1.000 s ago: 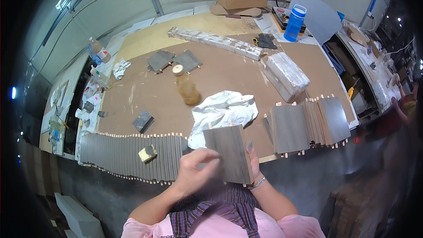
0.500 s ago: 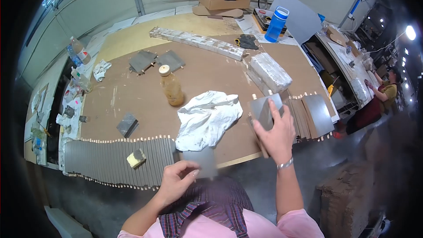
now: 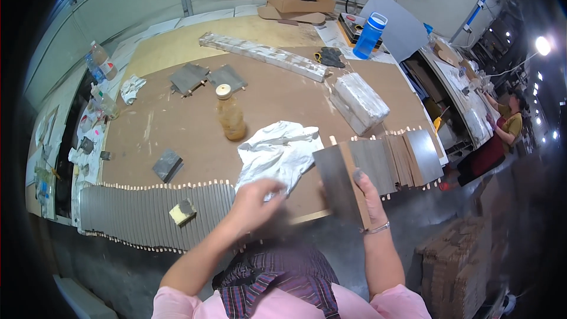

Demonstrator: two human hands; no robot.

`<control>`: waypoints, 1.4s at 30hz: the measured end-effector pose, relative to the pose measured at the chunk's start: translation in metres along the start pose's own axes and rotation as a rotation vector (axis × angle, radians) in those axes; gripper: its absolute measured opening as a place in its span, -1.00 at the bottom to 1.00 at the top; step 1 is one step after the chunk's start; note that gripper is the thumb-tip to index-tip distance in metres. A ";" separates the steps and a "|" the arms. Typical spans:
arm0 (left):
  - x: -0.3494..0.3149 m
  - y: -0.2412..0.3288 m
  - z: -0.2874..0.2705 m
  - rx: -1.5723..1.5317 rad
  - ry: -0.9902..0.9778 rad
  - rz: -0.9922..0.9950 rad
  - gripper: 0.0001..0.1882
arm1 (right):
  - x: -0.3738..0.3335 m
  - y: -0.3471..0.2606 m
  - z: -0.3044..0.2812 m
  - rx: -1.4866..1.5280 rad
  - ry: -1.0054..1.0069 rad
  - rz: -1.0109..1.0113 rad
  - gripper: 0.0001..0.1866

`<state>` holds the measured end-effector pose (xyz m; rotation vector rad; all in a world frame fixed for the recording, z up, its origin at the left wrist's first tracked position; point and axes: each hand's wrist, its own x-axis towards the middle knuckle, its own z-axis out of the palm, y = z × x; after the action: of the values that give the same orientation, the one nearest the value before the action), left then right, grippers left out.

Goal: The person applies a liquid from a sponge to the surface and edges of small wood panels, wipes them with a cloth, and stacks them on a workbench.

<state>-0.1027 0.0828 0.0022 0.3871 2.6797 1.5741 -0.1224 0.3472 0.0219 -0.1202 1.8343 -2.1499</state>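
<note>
My right hand (image 3: 371, 201) grips a flat dark grey panel (image 3: 338, 183) with a brown edge. The panel is tilted up, and a light peg sticks out at its top. My left hand (image 3: 257, 205) is slightly blurred, with curled fingers at the near edge of a crumpled white cloth (image 3: 277, 150); thumb and forefinger close on the cloth there. Left of it, a long row of grey panels with pegs (image 3: 142, 210) runs along the table's near edge, with a yellow-and-grey sponge (image 3: 182, 212) on top. Right of the held panel lies another row of panels (image 3: 378, 162).
A bottle of brownish liquid (image 3: 230, 115) stands beyond the cloth. A grey block (image 3: 168, 165), loose panels (image 3: 190, 78), a long paint-smeared bar (image 3: 266, 57) and a wrapped block (image 3: 361, 103) lie on the table. A blue water bottle (image 3: 370, 36) is at the back. A person (image 3: 509, 121) works far right.
My right hand has lifted a panel from the right row and turned it on edge. My left hand has moved up to the cloth; the flat panel below the cloth no longer shows.
</note>
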 end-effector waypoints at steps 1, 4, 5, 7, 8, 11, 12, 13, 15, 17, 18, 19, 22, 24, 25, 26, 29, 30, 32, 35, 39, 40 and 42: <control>0.024 -0.006 0.001 0.207 -0.065 0.027 -0.68 | -0.003 0.024 -0.011 0.362 -0.091 0.122 -0.08; 0.066 -0.045 0.030 0.510 -0.095 0.060 -0.41 | -0.010 0.063 -0.006 0.702 -0.167 0.266 -0.04; 0.074 -0.056 0.042 0.684 -0.080 0.041 -0.37 | -0.011 0.068 0.001 0.668 -0.140 0.290 -0.06; 0.091 -0.083 0.063 0.851 -0.075 0.030 -0.33 | -0.016 0.079 0.012 0.661 -0.041 0.339 -0.11; 0.097 -0.101 0.069 0.884 -0.128 -0.032 -0.31 | -0.016 0.085 0.012 0.653 -0.078 0.371 -0.12; 0.107 -0.118 0.058 0.805 -0.139 -0.045 -0.51 | -0.014 0.081 0.025 0.857 0.024 0.470 -0.23; 0.109 -0.123 0.050 0.737 -0.159 -0.073 -0.57 | -0.010 0.083 0.029 0.867 0.029 0.469 -0.23; 0.106 -0.119 0.043 0.742 -0.169 -0.072 -0.57 | -0.006 0.087 0.032 0.829 0.054 0.483 -0.26; 0.101 -0.086 0.033 0.158 0.157 -0.098 -0.75 | -0.003 0.119 0.018 0.299 -0.034 0.208 -0.32; 0.073 -0.020 0.022 -0.021 0.153 0.052 -0.80 | 0.001 0.146 0.007 0.190 0.040 0.145 -0.39; 0.054 0.022 0.018 -0.022 0.056 0.123 -0.79 | 0.006 0.153 0.007 0.187 0.034 -0.037 -0.42; 0.035 0.040 0.022 0.086 0.048 0.377 -0.78 | 0.010 0.156 0.011 0.235 0.013 -0.175 -0.45; 0.017 0.056 0.039 0.163 -0.125 0.534 -0.72 | 0.007 0.136 0.032 0.350 0.107 -0.015 -0.50; 0.044 0.025 0.028 0.046 -0.011 0.296 -0.69 | -0.001 0.104 0.050 0.411 0.312 0.476 -0.53; 0.060 0.013 0.019 0.107 0.064 0.261 -0.70 | -0.002 0.081 0.059 0.338 0.283 0.491 -0.53; 0.076 0.007 0.005 0.240 0.087 0.216 -0.72 | -0.005 0.079 0.054 0.220 0.205 0.385 -0.52; 0.092 -0.036 -0.023 0.658 0.111 0.148 -0.63 | -0.015 0.053 0.044 -0.020 0.126 0.093 -0.49; 0.089 -0.042 -0.029 0.795 0.135 0.166 -0.56 | -0.018 0.027 0.042 -0.032 0.171 0.032 -0.49; 0.072 -0.027 -0.028 0.795 0.075 0.194 -0.51 | -0.011 0.004 0.007 -0.375 0.236 -0.245 -0.46; 0.050 0.037 -0.029 0.823 -0.331 0.136 -0.47 | 0.011 -0.032 -0.033 -0.782 0.450 -0.304 -0.45; 0.032 0.126 -0.032 0.819 -0.442 0.524 -0.74 | 0.032 -0.028 -0.090 -1.181 0.577 -0.248 -0.47; 0.024 0.152 -0.034 0.769 -0.394 0.636 -0.82 | 0.034 -0.025 -0.095 -1.233 0.584 -0.217 -0.46; 0.006 0.190 -0.027 0.639 -0.180 0.794 -0.85 | 0.030 -0.017 -0.112 -1.283 0.598 -0.200 -0.47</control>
<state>-0.0731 0.1490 0.1805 1.6614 2.9607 0.5807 -0.1838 0.4473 0.0150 0.0824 3.3612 -0.7525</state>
